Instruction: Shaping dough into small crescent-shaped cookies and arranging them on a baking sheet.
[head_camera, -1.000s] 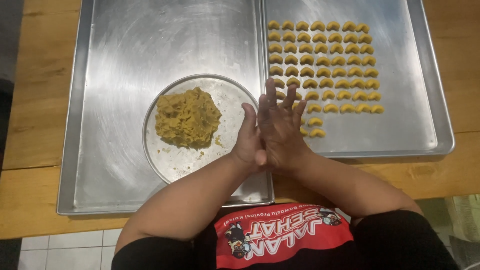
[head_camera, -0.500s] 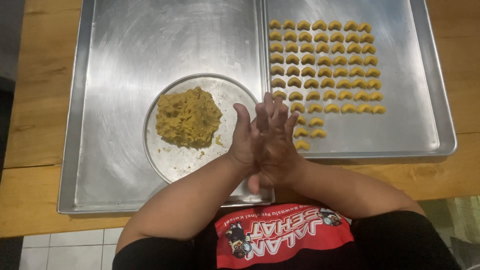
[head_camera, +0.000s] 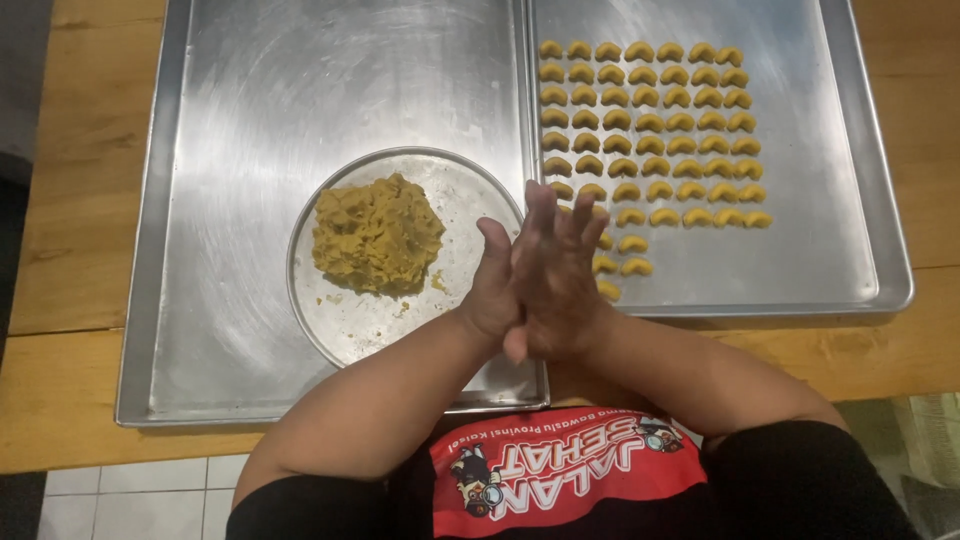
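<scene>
The left hand (head_camera: 492, 285) and right hand (head_camera: 560, 275) press palm to palm above the round plate (head_camera: 345, 320), near the dough mound (head_camera: 377, 235); anything grasped between them stays hidden, grip unclear.

Two large rectangular metal baking trays (head_camera: 220, 200) (head_camera: 820, 150) are lying side by side on the wooden table (head_camera: 80, 200), filling the upper frame. A round metal plate (head_camera: 340, 320) is sitting in the left tray, carrying a yellow dough lump (head_camera: 377, 233). Rows of small curved yellow dough pieces (head_camera: 650, 130) are lying in the right tray's upper left. The left hand (head_camera: 492, 285) and right hand (head_camera: 558, 275) are pressing together at frame centre, over the trays' shared edge.
</scene>
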